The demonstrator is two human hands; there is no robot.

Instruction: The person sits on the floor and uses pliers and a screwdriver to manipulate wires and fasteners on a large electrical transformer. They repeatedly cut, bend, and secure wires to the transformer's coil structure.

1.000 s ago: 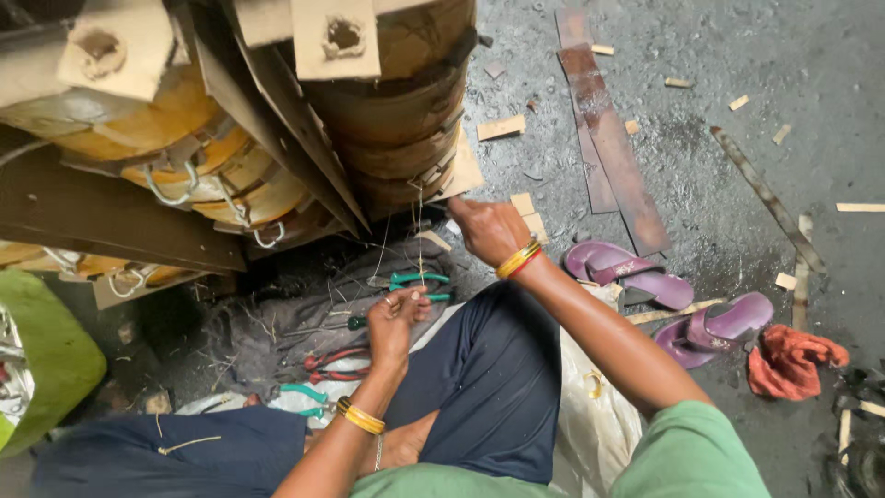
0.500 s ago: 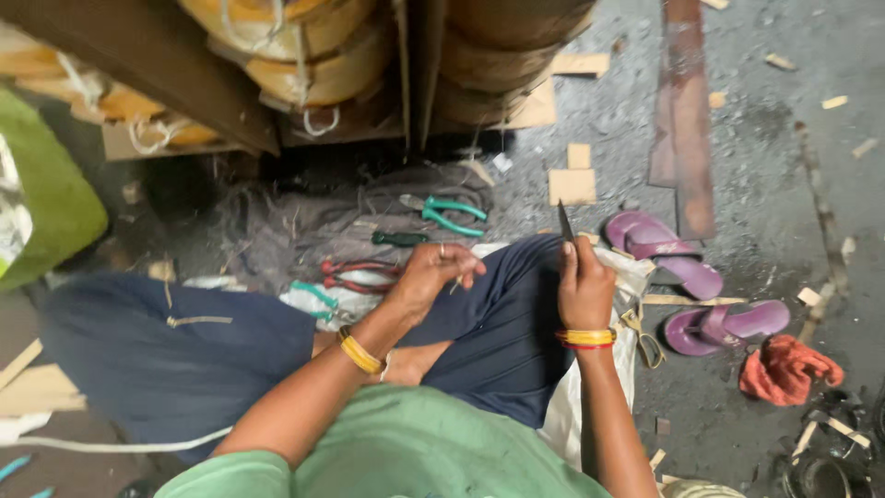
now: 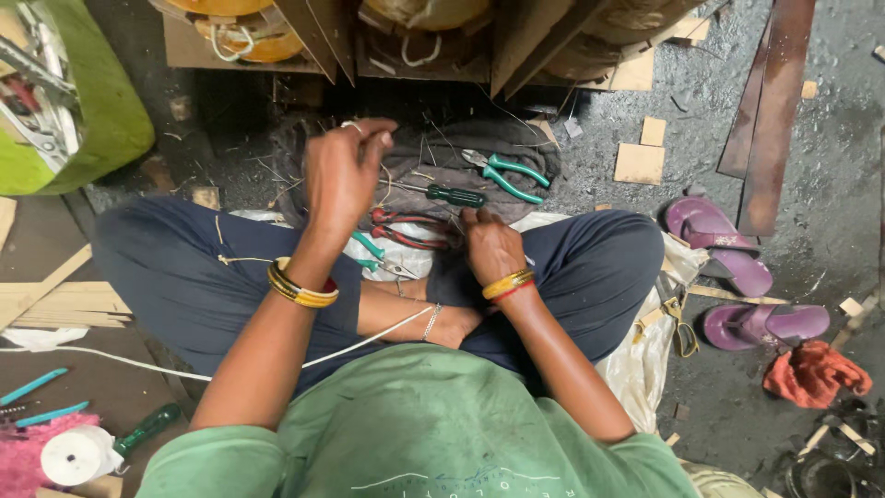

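purple sandals (image 3: 728, 277) | orange rag (image 3: 815, 373) | green bag (image 3: 74, 101) | tape roll (image 3: 78, 455)

Left hand (image 3: 343, 173) raised, fingers curled in loose pinch, wrist bent. Right hand (image 3: 490, 244) lowered between crossed legs, knuckles up, fingers tucked under.

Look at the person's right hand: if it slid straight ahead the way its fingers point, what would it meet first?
The right hand points up the frame toward the tools. It would probably meet the red-handled pliers first, then the green-handled screwdriver; depth from above is unclear.
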